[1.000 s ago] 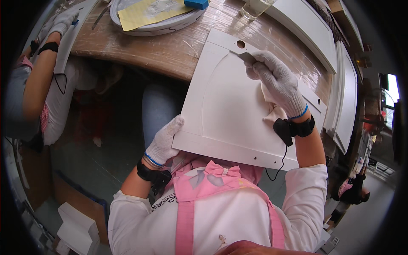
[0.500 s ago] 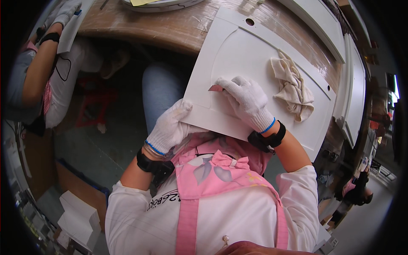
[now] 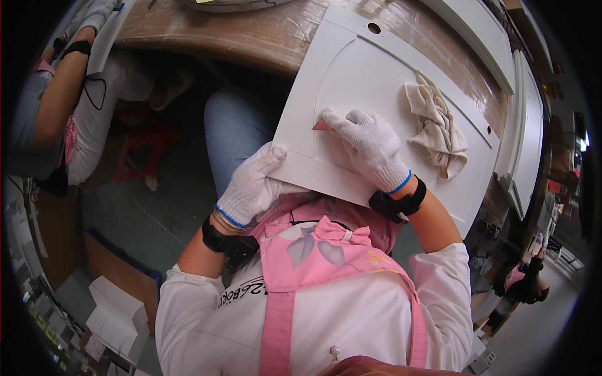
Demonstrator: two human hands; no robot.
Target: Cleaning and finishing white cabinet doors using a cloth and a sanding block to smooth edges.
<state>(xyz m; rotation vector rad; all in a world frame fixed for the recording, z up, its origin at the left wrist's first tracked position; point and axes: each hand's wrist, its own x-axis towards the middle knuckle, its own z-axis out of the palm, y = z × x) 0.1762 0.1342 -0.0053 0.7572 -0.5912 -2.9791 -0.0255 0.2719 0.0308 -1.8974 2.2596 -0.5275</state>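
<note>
A white door-like panel with a raised frame and small round holes lies tilted across the table edge and my lap. My gloved left hand grips the panel's near left corner, thumb on top and fingers beneath. In my gloved right hand is a small reddish piece, perhaps sandpaper, pinched and pressed on the panel near the curved inner edge of its frame. How far that piece reaches under my fingers is hidden. To the right of this hand a crumpled cream cloth rests on the panel.
The brown table is covered in clear film. More white panels lie at the far right. On the left a co-worker's gloved hand is at another white piece. A red stool and cardboard stand on the floor.
My right hand and the reddish piece have shifted slightly right across the picture, along with the panel and cloth. My left hand keeps its hold on the corner.
</note>
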